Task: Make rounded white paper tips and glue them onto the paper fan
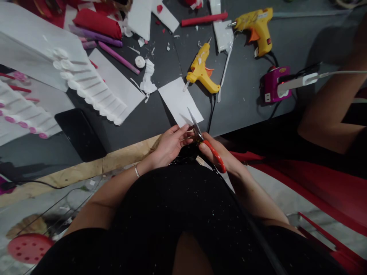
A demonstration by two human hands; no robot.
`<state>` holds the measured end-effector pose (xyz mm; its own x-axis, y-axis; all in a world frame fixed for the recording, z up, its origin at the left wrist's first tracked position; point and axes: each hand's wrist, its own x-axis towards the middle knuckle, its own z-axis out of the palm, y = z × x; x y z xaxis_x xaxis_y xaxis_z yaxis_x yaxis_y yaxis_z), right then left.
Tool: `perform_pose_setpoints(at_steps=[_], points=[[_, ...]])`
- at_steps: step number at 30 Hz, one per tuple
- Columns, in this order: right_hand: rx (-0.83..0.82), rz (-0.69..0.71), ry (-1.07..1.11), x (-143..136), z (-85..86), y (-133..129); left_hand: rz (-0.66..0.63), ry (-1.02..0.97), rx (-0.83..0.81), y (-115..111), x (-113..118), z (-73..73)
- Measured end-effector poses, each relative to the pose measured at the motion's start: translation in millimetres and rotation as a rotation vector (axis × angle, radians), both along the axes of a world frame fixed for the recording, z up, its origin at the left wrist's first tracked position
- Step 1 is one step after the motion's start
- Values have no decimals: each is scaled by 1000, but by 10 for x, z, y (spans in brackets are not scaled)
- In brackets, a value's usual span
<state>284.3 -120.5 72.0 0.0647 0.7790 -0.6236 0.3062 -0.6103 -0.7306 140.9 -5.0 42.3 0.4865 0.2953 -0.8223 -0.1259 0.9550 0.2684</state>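
Note:
My right hand (216, 151) is closed around the red handles of a pair of scissors (214, 154), whose metal blades point up and to the left, slightly apart. My left hand (173, 143) is beside the blades, thumb and fingers bent together near the lower edge of a white sheet (181, 101); what lies between its fingers is too small to make out. The blade tips reach over that sheet at the table edge. A yellow glue gun (203, 70) rests with its nozzle on the sheet's upper part.
Rows of white rolled pieces (94, 89), a black phone (82, 133) and crumpled white scraps (148, 80) lie leftward. Another glue gun (256, 30) and a purple power socket (275, 86) stand right. Another person's arm (329, 91) is at far right.

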Motion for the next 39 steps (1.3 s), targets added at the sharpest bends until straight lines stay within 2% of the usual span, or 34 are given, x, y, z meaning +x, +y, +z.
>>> perform_pose_setpoints(at_steps=[13,21,27,30,35,39], points=[[-52,-80,-62,-11,14,16,1,6,-4,16,-1,45],[-56,-127,-101,-16,-17,-20,-21,-29,13,-7,-19,0],[-23,-124,-107,13,-7,-109,118,2,225,44,-47,-44],[-10,-107,-94,13,32,-131,136,29,310,84,-29,-101],[22,-33,-58,23,114,-102,134,54,353,97,28,-187],[9,10,-48,33,135,-61,130,54,363,63,38,-153]])
